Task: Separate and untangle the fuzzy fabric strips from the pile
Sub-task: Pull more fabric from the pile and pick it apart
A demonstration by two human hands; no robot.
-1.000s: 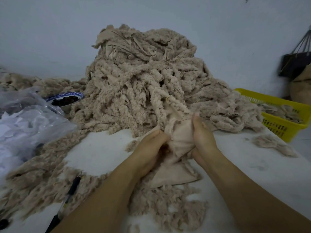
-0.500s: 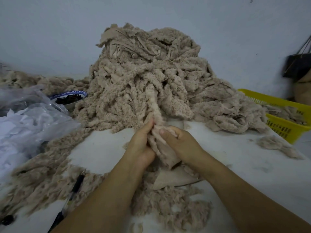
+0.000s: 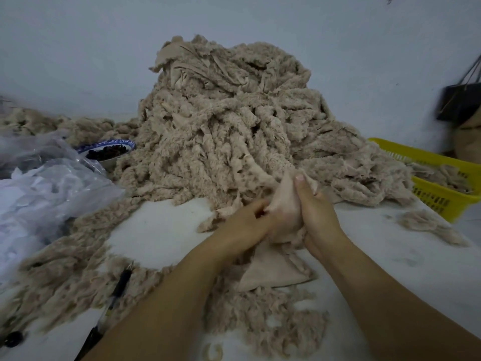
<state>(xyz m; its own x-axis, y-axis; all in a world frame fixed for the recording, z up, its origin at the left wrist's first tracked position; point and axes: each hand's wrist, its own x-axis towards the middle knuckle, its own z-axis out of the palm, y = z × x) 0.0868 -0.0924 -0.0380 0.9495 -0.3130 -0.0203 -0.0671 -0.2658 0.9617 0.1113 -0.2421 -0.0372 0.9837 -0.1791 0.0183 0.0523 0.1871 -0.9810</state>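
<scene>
At frame centre, at the foot of the pile (image 3: 229, 121), my left hand (image 3: 244, 220) pinches and my right hand (image 3: 316, 217) grips one fuzzy fabric strip (image 3: 285, 204) — I would draw it toward the lower frame slowly, easing snags.

A tall tangled pile (image 3: 234, 121) of beige fuzzy strips, one strip (image 3: 285, 204) pulled forward at its foot.

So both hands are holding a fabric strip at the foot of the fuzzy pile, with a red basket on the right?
Not red: the head view shows a yellow basket. The left hand and right hand do hold a strip at the foot of the pile.
</scene>
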